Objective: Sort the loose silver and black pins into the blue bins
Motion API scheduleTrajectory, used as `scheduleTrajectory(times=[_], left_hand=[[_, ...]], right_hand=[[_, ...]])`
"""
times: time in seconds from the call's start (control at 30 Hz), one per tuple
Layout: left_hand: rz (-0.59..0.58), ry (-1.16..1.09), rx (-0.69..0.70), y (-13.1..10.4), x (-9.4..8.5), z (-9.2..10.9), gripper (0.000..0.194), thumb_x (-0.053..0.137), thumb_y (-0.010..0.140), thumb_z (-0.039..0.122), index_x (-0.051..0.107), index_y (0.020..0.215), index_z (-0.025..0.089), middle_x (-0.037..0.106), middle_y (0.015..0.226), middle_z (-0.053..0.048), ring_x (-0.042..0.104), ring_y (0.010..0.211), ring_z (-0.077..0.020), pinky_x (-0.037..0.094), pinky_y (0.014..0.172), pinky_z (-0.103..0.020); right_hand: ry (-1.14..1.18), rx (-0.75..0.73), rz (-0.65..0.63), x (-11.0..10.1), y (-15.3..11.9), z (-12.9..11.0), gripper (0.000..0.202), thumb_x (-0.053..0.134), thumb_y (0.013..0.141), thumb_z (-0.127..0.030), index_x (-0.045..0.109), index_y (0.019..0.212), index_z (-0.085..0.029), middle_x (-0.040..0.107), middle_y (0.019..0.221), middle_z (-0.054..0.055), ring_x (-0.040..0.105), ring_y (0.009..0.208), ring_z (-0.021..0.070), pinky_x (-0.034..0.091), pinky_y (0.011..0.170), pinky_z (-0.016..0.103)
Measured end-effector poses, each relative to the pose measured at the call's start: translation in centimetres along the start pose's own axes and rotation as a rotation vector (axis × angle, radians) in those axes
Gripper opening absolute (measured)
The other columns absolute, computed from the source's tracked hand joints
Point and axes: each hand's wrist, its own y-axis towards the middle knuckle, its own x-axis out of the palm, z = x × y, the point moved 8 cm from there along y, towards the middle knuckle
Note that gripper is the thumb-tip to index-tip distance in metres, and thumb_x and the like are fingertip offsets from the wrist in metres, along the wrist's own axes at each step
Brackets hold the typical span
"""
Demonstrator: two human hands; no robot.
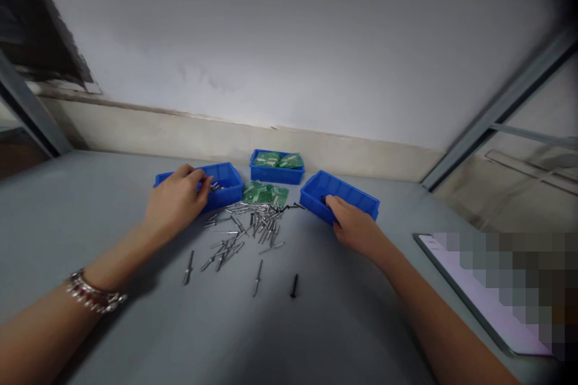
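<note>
My left hand (178,195) is over the left blue bin (230,195), its fingers curled together in a pinch; whatever they hold is hidden. Silvery rivets (217,186) lie inside that bin. At the front wall of the right blue bin (311,195), my right hand (354,222) is closed, with a small dark piece (323,199) by its fingertips that I cannot make out clearly. Between the bins a loose pile of silver pop rivets (266,222) spreads over the grey table (217,337). A black screw (295,286) and a single rivet (257,278) lie nearer to me.
Behind the pile stands a third blue bin (277,176) holding green packets (290,160). Another green packet (265,194) lies in front of it. A flat tablet-like device (478,295) rests at the right. A wall (289,60) closes off the back, with metal posts (497,102) at both sides.
</note>
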Motion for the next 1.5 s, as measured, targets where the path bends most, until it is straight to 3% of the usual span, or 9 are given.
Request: scheduleTrajectory(times=[0.3,1.17,1.5], left_hand=[[-0.035,-0.029,-0.001,0.1,-0.2,0.2,0.037,0.026,0.091,0.038,0.057,0.086,0.020,0.058,0.094,-0.008,0.058,0.074,-0.0239,0.040,0.059,-0.031],[-0.049,-0.029,0.014,0.0,-0.1,0.4,0.031,0.034,0.090,0.037,0.056,0.088,0.016,0.058,0.093,-0.007,0.054,0.073,-0.0185,0.032,0.054,-0.026],[-0.050,-0.059,-0.007,0.0,-0.1,0.3,0.032,0.032,0.088,0.037,0.058,0.086,0.019,0.058,0.093,-0.008,0.056,0.073,-0.0223,0.036,0.055,-0.029]], right_hand=[[0.044,-0.015,0.035,-0.2,0.3,0.8,0.034,0.043,0.063,0.000,0.046,0.093,-0.016,0.060,0.096,0.012,0.054,0.093,0.0227,0.039,0.074,0.030],[0.155,0.097,0.122,-1.4,0.3,1.4,0.028,0.044,0.059,-0.005,0.042,0.083,-0.020,0.060,0.081,0.005,0.055,0.074,0.0199,0.033,0.060,0.027],[0.199,0.077,0.155,-1.3,0.3,1.5,0.034,0.044,0.058,-0.003,0.042,0.087,-0.021,0.059,0.084,0.005,0.055,0.082,0.0215,0.036,0.069,0.029]])
